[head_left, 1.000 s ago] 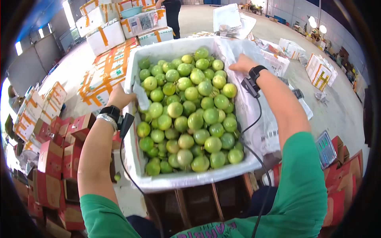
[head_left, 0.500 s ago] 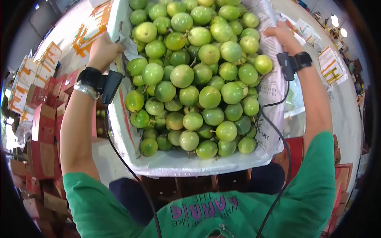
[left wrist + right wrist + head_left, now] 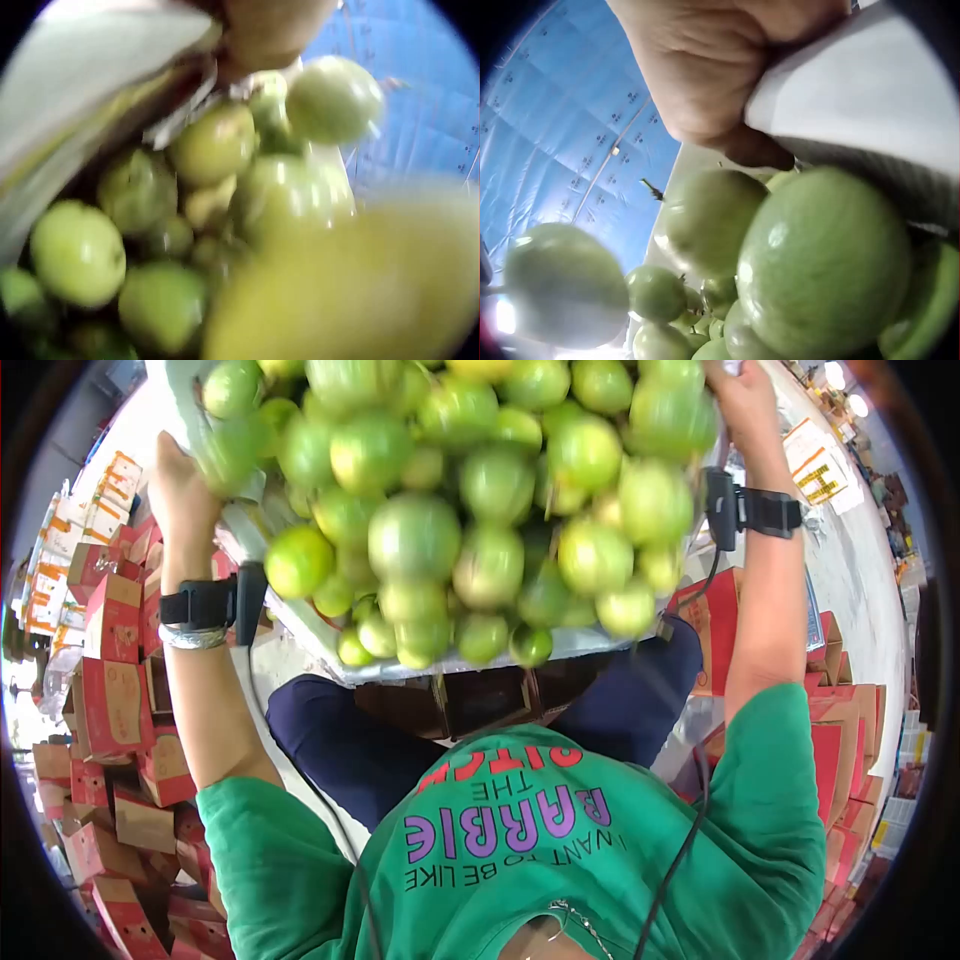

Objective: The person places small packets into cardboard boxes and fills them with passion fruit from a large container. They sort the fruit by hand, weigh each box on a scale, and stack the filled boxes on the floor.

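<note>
A white foam box, heaped with round green fruits, fills the upper head view; the fruits look blurred and bulge over its near side. At its left side the left hand grips the edge; in the left wrist view this hand is above the pale liner and fruits. On the far right the right hand grips the other side, and in the right wrist view its thumb hooks over the paper liner, close above large fruits. The fingertips are mostly hidden.
Red cartons are piled at the left, with more cartons at the right. White taped boxes stand farther back left. The person's dark-trousered legs are below the box. Blue sheeting shows overhead.
The box has shifted upward in the head view, with its fruits looking larger and blurred and spread over the near side. Both hands have moved with it, and the shirt and legs show more.
</note>
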`<state>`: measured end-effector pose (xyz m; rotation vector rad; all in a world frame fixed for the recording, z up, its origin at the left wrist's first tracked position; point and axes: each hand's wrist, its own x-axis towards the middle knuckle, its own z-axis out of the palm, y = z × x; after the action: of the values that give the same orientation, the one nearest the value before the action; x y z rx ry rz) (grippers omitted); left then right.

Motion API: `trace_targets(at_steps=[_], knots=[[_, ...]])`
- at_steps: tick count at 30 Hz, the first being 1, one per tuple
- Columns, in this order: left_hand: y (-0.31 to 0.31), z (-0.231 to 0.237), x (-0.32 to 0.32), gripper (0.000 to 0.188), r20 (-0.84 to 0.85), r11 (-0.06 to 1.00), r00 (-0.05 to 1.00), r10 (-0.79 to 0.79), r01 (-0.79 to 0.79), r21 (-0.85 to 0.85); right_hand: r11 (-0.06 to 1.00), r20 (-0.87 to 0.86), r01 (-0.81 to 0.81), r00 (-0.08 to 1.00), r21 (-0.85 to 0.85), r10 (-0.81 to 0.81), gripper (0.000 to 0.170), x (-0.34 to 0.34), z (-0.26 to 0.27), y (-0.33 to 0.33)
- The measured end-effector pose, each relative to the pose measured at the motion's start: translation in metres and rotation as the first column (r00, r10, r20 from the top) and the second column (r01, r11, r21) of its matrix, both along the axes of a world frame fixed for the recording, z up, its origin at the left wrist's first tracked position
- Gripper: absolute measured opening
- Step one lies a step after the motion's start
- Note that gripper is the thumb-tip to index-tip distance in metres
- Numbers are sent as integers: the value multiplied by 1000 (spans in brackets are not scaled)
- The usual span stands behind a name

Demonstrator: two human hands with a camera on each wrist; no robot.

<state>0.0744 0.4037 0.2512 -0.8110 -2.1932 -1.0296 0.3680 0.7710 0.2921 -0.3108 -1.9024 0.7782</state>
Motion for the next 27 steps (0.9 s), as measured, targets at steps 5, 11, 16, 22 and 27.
trace_targets(at_steps=[5,11,16,22,27], knots=[[11,8,10,42,54,997,995,80,-78,-26,998,-28,26,999,62,-24,51,-1,0,3],[15,4,6,41,18,1000,1000,18,-18,20,1000,-32,21,999,13,-21,52,-7,1,3],[21,2,-15,43,95,996,994,62,-55,-77,999,13,-29,999,-40,30,52,-18,-2,12],[7,4,0,38,123,990,985,-120,110,88,989,-84,-93,993,-114,83,53,-16,6,-17],[-32,-8,30,50,87,948,987,-138,106,301,987,-26,-106,994,121,110,54,-35,18,-21]])
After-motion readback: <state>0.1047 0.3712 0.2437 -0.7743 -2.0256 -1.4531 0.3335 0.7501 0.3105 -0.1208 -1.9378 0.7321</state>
